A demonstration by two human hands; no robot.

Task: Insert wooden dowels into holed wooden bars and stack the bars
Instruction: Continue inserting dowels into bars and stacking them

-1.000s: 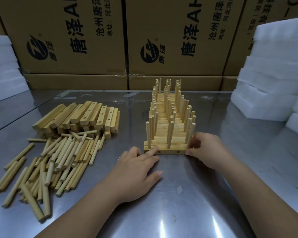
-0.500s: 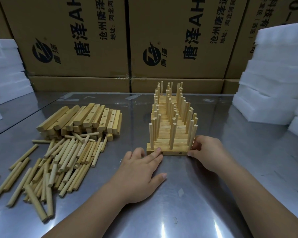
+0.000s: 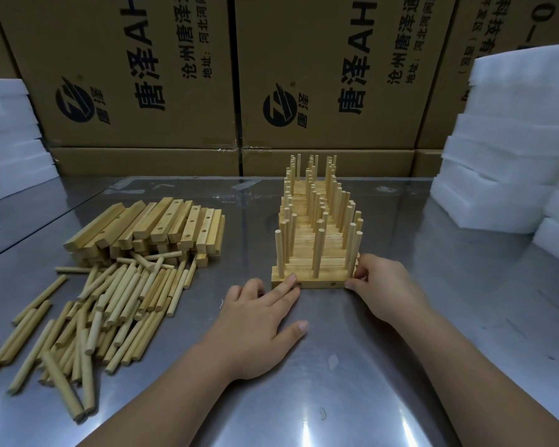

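A row of holed wooden bars with upright dowels point(image 3: 317, 221) runs away from me across the steel table point(image 3: 352, 366). The nearest bar point(image 3: 317, 280) carries three standing dowels and shows holes in its front face. My left hand point(image 3: 259, 321) lies flat on the table, its straight fingertips touching the bar's front left part. My right hand point(image 3: 384, 288) has its thumb and curled fingers round the bar's right end. Loose dowels point(image 3: 110, 304) lie in a heap at the left, with a pile of bare holed bars point(image 3: 149, 227) behind them.
Stacks of white foam slabs stand at the right point(image 3: 510, 156) and far left point(image 3: 7, 140). Printed cardboard boxes point(image 3: 320, 75) wall off the back of the table. A table seam point(image 3: 46, 221) runs diagonally at the left.
My left fingers have slid a little further along the nearest bar's front. The right hand stays at the bar's right end. The view has tilted slightly.
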